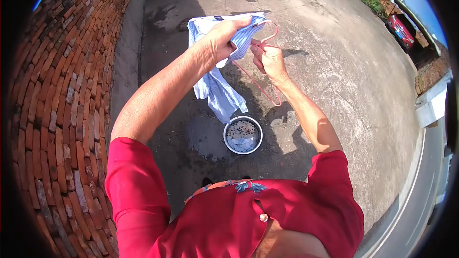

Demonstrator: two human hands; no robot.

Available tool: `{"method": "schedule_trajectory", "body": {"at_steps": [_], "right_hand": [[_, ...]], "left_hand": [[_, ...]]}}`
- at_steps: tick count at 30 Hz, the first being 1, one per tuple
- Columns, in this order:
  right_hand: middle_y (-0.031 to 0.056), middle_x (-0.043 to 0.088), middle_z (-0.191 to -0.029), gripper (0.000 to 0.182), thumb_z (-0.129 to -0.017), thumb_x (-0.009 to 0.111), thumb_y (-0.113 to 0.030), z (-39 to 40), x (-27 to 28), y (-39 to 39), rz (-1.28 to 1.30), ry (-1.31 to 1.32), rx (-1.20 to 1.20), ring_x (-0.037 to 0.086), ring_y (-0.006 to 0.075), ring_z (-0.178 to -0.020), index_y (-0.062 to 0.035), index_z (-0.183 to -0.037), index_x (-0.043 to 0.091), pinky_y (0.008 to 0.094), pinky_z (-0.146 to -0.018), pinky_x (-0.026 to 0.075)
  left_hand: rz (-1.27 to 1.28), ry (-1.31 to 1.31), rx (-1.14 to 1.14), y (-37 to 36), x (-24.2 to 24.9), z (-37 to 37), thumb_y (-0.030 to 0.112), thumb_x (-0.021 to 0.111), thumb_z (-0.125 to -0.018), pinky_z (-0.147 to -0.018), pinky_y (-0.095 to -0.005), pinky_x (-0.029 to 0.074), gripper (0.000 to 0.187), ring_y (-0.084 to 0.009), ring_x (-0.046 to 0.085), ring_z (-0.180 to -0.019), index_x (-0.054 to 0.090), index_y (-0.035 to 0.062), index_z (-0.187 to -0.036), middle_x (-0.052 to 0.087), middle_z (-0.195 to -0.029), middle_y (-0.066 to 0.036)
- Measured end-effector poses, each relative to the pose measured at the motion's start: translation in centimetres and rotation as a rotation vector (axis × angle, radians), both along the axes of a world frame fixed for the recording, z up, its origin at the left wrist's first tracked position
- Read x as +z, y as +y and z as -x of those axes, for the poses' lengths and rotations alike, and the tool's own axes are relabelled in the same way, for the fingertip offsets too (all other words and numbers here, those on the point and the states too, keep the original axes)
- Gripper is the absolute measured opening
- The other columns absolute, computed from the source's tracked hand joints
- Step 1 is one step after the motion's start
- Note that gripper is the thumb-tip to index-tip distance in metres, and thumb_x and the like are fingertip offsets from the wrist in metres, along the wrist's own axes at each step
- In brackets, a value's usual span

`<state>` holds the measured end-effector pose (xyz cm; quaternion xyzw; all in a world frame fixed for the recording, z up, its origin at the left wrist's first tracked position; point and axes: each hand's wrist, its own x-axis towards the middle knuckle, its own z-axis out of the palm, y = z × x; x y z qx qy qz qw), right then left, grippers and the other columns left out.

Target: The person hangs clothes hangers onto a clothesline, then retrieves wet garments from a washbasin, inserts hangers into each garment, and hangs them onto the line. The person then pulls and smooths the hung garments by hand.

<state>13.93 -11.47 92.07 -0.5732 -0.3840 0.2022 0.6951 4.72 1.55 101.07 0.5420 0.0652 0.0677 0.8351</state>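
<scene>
Left hand [226, 34] pinched the striped shirt [220, 91], which draped below that grip; just to its right, the right hand [271, 61] clasped the pink hanger [258, 84] near its hook [276, 29]. The hanger's long bar [270, 95] slanted beneath both grips, lower end rightward, nearer the right hand. Both arms [162, 93] reached forward, elbows slightly bent.

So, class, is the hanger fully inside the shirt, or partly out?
Partly out: the hanger shows its hook and a pink bar outside the shirt; cannot tell how much is inside.
</scene>
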Motion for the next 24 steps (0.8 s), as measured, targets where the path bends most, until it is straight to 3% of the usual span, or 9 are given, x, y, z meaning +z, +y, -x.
{"method": "schedule_trajectory", "body": {"at_steps": [4,7,9,11,13,15,18,21,24], "right_hand": [[-0.0037,0.042,-0.052,0.032,-0.094,0.059,-0.026,0.8,0.3,1.9,-0.309,0.161,-0.055,0.033,0.0035,-0.041,0.0004,-0.112,0.064,0.0209,-0.036,0.022],[-0.0037,0.04,-0.052,0.035,-0.095,0.057,-0.026,0.1,2.6,1.1,-0.428,0.085,-0.133,0.032,0.004,-0.041,0.0022,-0.115,0.061,0.0213,-0.037,0.021],[-0.0038,0.039,-0.052,0.035,-0.095,0.057,-0.026,0.1,3.6,1.1,-0.484,0.18,-0.099,0.031,0.0043,-0.041,0.0021,-0.115,0.06,0.0217,-0.037,0.02],[-0.0039,0.039,-0.052,0.033,-0.095,0.057,-0.026,1.0,3.8,2.4,-0.493,0.272,-0.064,0.03,0.0044,-0.041,0.0009,-0.112,0.062,0.0219,-0.037,0.019],[-0.0039,0.038,-0.053,0.024,-0.093,0.06,-0.028,0.6,3.3,4.1,-0.505,0.15,0.098,0.028,0.0044,-0.042,-0.0058,-0.086,0.06,0.0222,-0.037,0.019],[-0.006,0.038,-0.055,0.023,-0.095,0.055,-0.028,2.1,3.3,4.3,-0.448,0.222,0.069,0.026,0.0035,-0.042,-0.0112,-0.079,0.057,0.0224,-0.038,0.02],[-0.0061,0.038,-0.052,0.028,-0.096,0.047,-0.031,-0.4,1.1,3.9,-0.52,0.474,0.345,0.029,0.004,-0.039,-0.0093,-0.081,0.056,0.0214,-0.037,0.021],[-0.0078,0.038,-0.052,0.03,-0.095,0.044,-0.036,0.1,0.6,2.9,-0.459,0.703,0.081,0.03,0.0044,-0.038,-0.0097,-0.087,0.057,0.0199,-0.035,0.021],[0.0019,0.06,-0.074,0.034,-0.091,0.053,-0.037,1.4,3.9,-0.4,-0.292,0.523,0.063,0.054,0.0067,-0.05,-0.0051,-0.101,0.06,0.0164,-0.043,0.044]], "left_hand": [[0.013,-0.043,-0.127,0.3,-0.5,0.0,0.03,0.06,-0.092,-0.066,-0.0256,0.051,0.035,-0.0137,0.064,-0.082,0.063,0.0024,-0.113,0.068,-0.095,-0.007],[-1.0,-0.383,0.228,0.1,2.3,2.1,0.029,0.059,-0.093,-0.073,-0.0249,0.049,0.033,-0.0097,0.061,-0.084,0.065,0.001,-0.111,0.068,-0.095,-0.005],[-0.953,-0.403,0.327,0.4,3.8,4.2,0.021,0.059,-0.091,-0.073,-0.0281,0.048,0.027,-0.0105,0.061,-0.078,0.068,-0.0002,-0.105,0.07,-0.083,-0.009],[-1.208,-0.532,0.349,0.3,3.9,3.8,0.02,0.058,-0.091,-0.069,-0.0298,0.049,0.026,-0.0136,0.064,-0.073,0.068,-0.0012,-0.101,0.068,-0.076,-0.013],[-1.308,-0.501,0.364,-1.3,4.9,3.2,0.025,0.059,-0.092,-0.072,-0.032,0.048,0.029,-0.0139,0.062,-0.078,0.066,-0.0017,-0.102,0.068,-0.082,-0.011],[-1.381,-0.381,0.279,-1.4,6.5,2.2,0.018,0.058,-0.087,-0.068,-0.0369,0.049,0.022,-0.0279,0.065,-0.077,0.066,-0.0015,-0.095,0.067,-0.084,-0.016],[-1.795,-0.435,0.346,-1.0,2.5,0.6,0.012,0.058,-0.08,-0.064,-0.0427,0.048,0.016,-0.0361,0.062,-0.076,0.065,0.0002,-0.087,0.062,-0.081,-0.015],[-1.794,-0.476,0.438,-3.5,0.2,2.0,0.01,0.059,-0.077,-0.062,-0.0427,0.049,0.01,-0.0341,0.062,-0.072,0.06,0.0005,-0.081,0.055,-0.081,-0.014],[-1.722,-0.436,0.515,-5.0,-2.2,1.9,0.005,0.057,-0.076,-0.062,-0.0453,0.05,0.011,-0.0373,0.061,-0.072,0.057,-0.0033,-0.083,0.055,-0.087,-0.019]]}}
